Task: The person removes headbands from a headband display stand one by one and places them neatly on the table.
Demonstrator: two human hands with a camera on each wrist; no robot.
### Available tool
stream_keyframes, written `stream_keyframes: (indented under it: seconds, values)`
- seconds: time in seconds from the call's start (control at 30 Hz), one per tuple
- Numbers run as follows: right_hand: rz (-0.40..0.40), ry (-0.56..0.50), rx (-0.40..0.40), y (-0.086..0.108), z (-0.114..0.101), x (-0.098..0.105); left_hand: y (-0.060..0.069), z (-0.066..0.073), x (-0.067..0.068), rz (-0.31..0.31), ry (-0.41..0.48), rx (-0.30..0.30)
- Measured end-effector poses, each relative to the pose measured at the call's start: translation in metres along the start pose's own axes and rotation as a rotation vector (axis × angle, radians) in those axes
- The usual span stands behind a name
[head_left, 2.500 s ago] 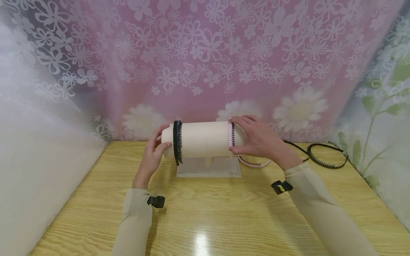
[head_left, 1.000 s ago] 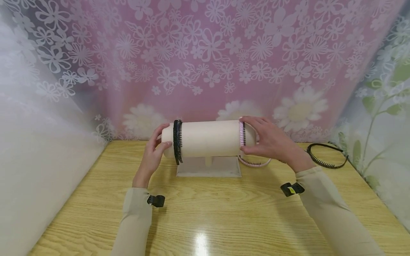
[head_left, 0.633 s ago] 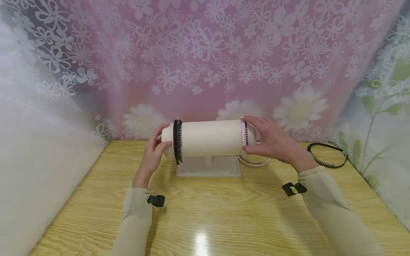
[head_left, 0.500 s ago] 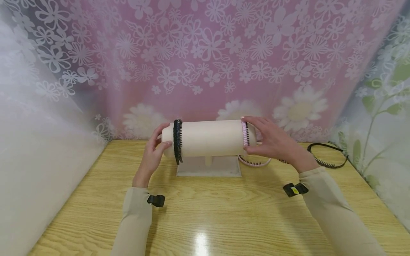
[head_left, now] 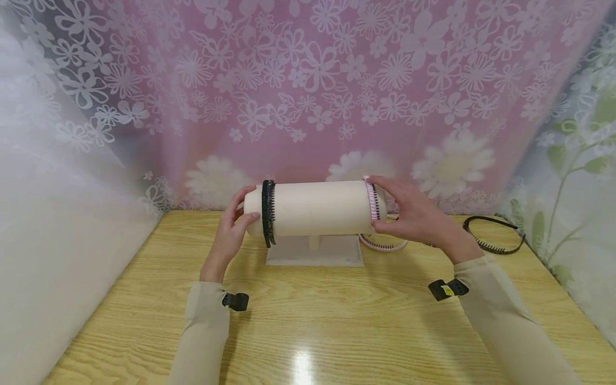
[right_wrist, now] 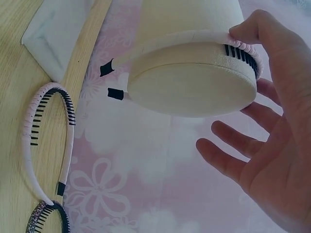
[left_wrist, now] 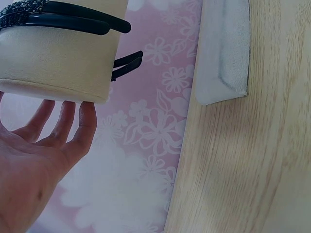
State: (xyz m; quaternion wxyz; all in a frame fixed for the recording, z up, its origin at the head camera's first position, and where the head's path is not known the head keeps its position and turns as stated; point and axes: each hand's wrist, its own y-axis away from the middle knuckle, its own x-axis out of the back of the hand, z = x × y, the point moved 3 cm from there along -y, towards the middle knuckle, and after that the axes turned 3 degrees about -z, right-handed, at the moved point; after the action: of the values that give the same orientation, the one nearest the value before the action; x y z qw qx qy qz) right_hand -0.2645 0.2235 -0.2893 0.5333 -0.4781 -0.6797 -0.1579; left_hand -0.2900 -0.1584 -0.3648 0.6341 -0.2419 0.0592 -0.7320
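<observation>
A cream padded cylinder, the roll of a headband stand (head_left: pixel 320 207), lies sideways above its flat pale base (head_left: pixel 315 254). My left hand (head_left: pixel 230 233) holds the roll's left end, thumb in front and fingers behind. Just right of that thumb, black sparkly headbands (head_left: pixel 268 214) with comb teeth sit around the roll; their dark tips show in the left wrist view. Near the right end, a pink headband (head_left: pixel 372 202) straddles the roll. My right hand (head_left: pixel 418 216) pinches it between thumb and index finger. The right wrist view shows its black-capped tips (right_wrist: pixel 107 68) beside the roll.
Behind the base's right corner, another pink headband (head_left: pixel 385 247) lies on the wooden table (head_left: pixel 308 315). A dark toothed headband (head_left: pixel 495 249) rests farther right. Floral curtain cloth (head_left: pixel 313 107) hangs behind and on both sides.
The pink headband has slid right along the roll toward its end, my right hand travelling with it; it now leans slightly. My left hand keeps its place.
</observation>
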Motion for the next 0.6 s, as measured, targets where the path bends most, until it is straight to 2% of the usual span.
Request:
stream_keyframes:
  seconds: [0.27,0.6]
  values:
    - [0.013,0.017,0.057,0.0015,0.0027,-0.0015,0.0001,-0.0007,0.0000,-0.002,-0.002,0.007]
    - [-0.002,0.011,0.039,0.0029,0.0020,0.0013,-0.0004,-0.0011,0.0000,0.003,-0.003,-0.002]
